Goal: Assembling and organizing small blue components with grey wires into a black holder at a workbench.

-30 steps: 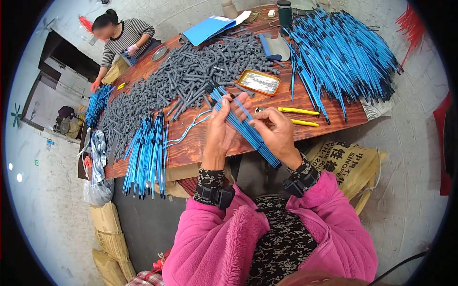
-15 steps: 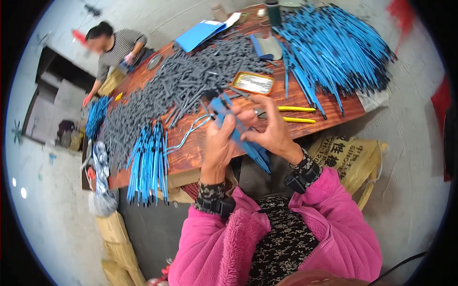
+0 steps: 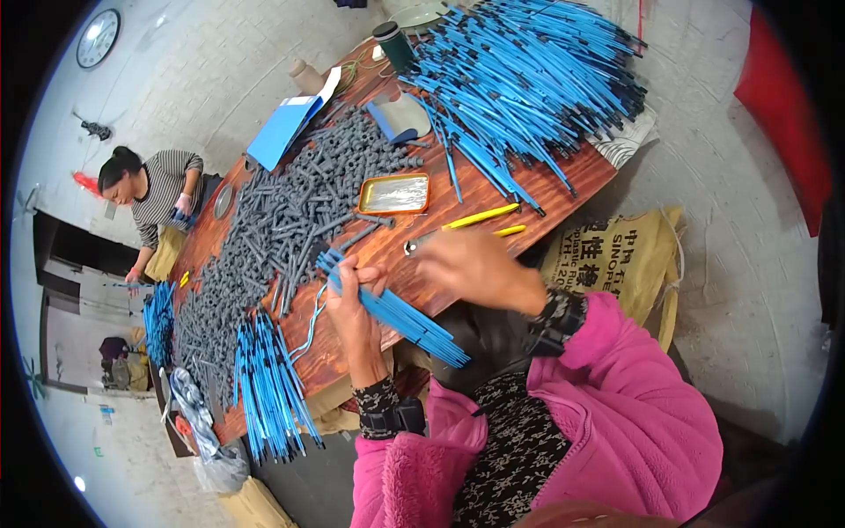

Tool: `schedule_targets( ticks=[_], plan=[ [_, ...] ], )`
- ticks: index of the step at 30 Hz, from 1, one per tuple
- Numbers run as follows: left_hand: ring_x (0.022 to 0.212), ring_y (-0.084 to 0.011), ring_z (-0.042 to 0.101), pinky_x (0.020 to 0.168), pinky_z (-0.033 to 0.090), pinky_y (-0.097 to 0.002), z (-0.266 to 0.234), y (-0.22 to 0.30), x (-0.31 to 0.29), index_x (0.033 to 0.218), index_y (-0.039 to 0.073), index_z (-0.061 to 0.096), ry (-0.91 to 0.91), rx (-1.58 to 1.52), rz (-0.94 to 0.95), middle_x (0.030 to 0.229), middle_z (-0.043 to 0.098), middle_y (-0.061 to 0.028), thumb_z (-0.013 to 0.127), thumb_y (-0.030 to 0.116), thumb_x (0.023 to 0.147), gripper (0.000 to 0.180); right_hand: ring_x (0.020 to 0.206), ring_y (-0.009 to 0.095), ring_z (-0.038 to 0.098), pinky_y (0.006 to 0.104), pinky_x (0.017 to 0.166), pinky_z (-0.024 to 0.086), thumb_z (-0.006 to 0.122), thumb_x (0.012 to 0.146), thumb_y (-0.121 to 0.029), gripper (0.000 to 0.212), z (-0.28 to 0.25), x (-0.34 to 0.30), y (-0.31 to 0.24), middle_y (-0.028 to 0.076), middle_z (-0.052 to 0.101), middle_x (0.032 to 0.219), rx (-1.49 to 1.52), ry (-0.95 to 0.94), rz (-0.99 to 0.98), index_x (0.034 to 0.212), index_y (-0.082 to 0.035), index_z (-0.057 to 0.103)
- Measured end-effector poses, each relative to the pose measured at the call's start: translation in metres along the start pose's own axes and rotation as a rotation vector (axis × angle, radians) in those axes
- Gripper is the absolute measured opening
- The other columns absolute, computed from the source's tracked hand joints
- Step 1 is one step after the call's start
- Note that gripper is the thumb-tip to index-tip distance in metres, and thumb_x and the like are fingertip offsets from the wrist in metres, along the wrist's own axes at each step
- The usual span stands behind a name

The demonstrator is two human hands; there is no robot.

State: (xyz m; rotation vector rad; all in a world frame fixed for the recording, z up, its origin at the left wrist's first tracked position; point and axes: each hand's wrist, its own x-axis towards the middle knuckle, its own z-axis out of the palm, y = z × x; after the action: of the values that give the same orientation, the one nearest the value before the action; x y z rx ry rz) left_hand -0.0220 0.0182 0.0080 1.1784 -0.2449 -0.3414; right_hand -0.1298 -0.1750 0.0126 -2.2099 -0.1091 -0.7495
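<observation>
My left hand [image 3: 352,308] is closed around a bundle of thin blue tubes [image 3: 409,326]. The bundle slants from dark ends beyond my thumb down toward my lap. To its right, my right hand [image 3: 480,268] is over the near edge of the table, its fingers smeared by motion; whether they touch or grip anything cannot be made out. Just beyond that hand lie pliers with yellow handles [image 3: 481,216], their middle partly covered by it. An orange-rimmed tin [image 3: 363,201] of thin silvery pieces sits beyond the pliers.
Loose grey tubular parts [image 3: 290,207] cover much of the wooden table [image 3: 563,189]. A large pile of blue tubes [image 3: 528,88] lies at the far right. A smaller blue bunch [image 3: 264,387] overhangs the near left edge. Across the table, another person [image 3: 167,189] is at work.
The view has turned, shifting the table's contents leftward. My right hand has come away from the blue bundle toward the pliers; my left hand still holds the bundle.
</observation>
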Motion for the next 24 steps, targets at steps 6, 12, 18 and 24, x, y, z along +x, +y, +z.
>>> schedule_targets(
  ticks=[6,12,18,24],
  plan=[
    [0.082,-0.0255,0.069,0.083,0.058,-0.0439,-0.002,0.004,0.002,0.114,-0.002,0.052,0.066,-0.039,-0.005,0.082,0.068,-0.0110,0.061,0.023,0.097,0.032,0.078,0.031,0.062,0.0434,0.065,0.049,0.067,0.084,-0.020,0.018,-0.083,0.001,0.081,0.013,0.060,0.086,-0.796,0.493,0.241,0.095,-0.007,0.063],
    [0.085,-0.0258,0.070,0.083,0.058,-0.0418,-0.003,0.004,0.001,0.113,-0.001,0.053,0.045,-0.068,-0.014,0.083,0.069,-0.0115,0.060,0.025,0.098,0.031,0.065,0.033,0.059,0.0428,0.060,0.047,0.066,0.087,-0.020,0.018,-0.095,-0.008,0.119,0.012,0.059,0.073,-0.711,0.407,0.318,0.096,-0.006,0.062],
    [0.087,-0.0264,0.069,0.086,0.056,-0.0441,-0.004,0.006,0.000,0.112,0.002,0.054,0.053,-0.068,-0.026,0.088,0.068,-0.0112,0.061,0.025,0.097,0.029,0.054,0.021,0.054,0.0343,0.054,0.043,0.060,0.093,-0.019,0.017,-0.101,0.007,0.108,0.007,0.056,0.061,-0.186,0.465,0.411,0.094,-0.003,0.061],
    [0.103,-0.0299,0.066,0.093,0.054,-0.0432,0.001,0.012,0.002,0.115,0.001,0.052,0.009,-0.152,-0.012,0.113,0.065,-0.0182,0.062,0.022,0.096,0.030,0.058,0.005,0.050,0.0242,0.051,0.039,0.055,0.096,-0.018,0.019,-0.091,-0.002,0.083,0.001,0.056,0.064,0.388,0.041,0.361,0.090,0.000,0.059]
  ],
)
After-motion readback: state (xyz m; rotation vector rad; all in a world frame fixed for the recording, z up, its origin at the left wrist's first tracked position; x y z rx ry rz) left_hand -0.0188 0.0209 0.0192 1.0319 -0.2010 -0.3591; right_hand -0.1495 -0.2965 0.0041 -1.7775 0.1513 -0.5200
